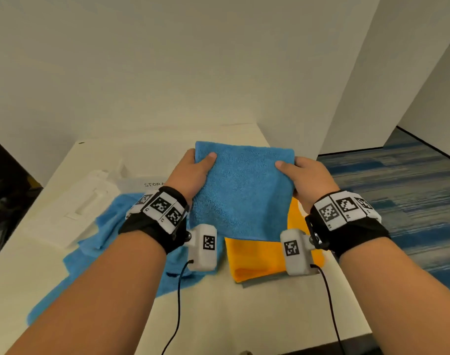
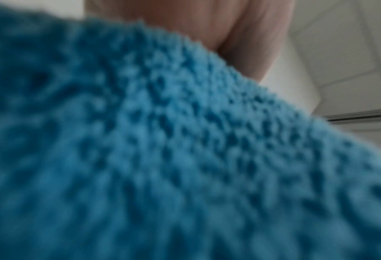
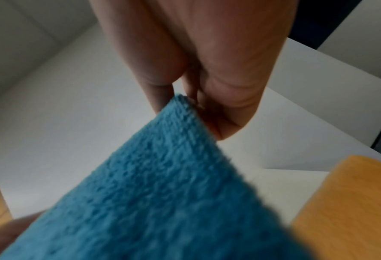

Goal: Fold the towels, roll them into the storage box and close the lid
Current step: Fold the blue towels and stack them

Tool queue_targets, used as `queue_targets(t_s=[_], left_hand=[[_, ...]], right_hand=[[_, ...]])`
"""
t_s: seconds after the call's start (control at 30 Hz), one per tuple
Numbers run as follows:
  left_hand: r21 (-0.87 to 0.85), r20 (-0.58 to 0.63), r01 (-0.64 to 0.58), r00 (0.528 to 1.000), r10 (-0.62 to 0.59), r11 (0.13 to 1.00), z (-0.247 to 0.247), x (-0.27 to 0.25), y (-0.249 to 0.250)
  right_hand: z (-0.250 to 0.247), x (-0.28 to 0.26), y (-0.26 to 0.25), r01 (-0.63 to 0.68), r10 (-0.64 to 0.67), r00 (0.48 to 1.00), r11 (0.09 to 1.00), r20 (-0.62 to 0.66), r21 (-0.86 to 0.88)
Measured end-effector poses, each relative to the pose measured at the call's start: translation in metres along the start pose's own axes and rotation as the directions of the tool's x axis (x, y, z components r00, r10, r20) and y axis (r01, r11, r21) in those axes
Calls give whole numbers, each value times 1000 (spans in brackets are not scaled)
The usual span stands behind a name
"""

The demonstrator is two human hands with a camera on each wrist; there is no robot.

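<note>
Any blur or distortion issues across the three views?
Head view: sharp on the folded blue towel and both hands, wide-angle bend at the walls, white lid nearly washed out. Left wrist: towel fills the frame, mostly out of focus. Right wrist: soft throughout, orange towel blurred.

Both forearms are bare, with no sleeves. The left hand (image 1: 190,175) and the right hand (image 1: 311,179) each have a black fabric strap (image 1: 152,230) wrapped round the wrist just behind them. A row of white blocks (image 1: 160,204) printed with black-and-white square codes sits on top of each strap. A white camera box (image 1: 206,248) with one code hangs at each wrist's inner side, trailing a thin black cable (image 1: 178,303).
</note>
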State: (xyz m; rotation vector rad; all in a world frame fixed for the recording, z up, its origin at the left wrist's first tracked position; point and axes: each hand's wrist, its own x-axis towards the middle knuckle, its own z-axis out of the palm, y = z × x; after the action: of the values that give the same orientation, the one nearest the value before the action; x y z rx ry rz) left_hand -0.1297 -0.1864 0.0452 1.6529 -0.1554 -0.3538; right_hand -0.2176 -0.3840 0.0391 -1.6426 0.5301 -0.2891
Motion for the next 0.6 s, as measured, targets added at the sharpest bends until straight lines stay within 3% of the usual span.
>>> queue_targets(t_s=[0.1, 0.2, 0.27, 0.37, 0.47, 0.6], left_hand=[[-29, -8, 139, 990, -140, 990, 20, -1, -18], [-5, -48, 247, 968, -247, 969, 37, -2, -35], [-60, -29, 315, 948, -317, 947, 44, -5, -43], [-123, -41, 372, 924, -379, 920, 47, -5, -53], [-52, -58, 475, 877, -477, 879, 48, -6, -67], [84, -20, 580, 814, -581, 810, 45, -18, -81]], right_hand=[[-11, 2, 9, -91, 91, 996, 996, 19, -17], [-25, 6, 23, -229, 235, 964, 972, 123, -58], [-33, 9, 28, -232, 250, 955, 965, 157, -124], [-39, 20, 37, -170, 195, 975, 963, 105, -208], [-42, 44, 71, -188, 255, 956, 913, 146, -363], [-39, 22, 74, -253, 386, 910, 807, 152, -534]])
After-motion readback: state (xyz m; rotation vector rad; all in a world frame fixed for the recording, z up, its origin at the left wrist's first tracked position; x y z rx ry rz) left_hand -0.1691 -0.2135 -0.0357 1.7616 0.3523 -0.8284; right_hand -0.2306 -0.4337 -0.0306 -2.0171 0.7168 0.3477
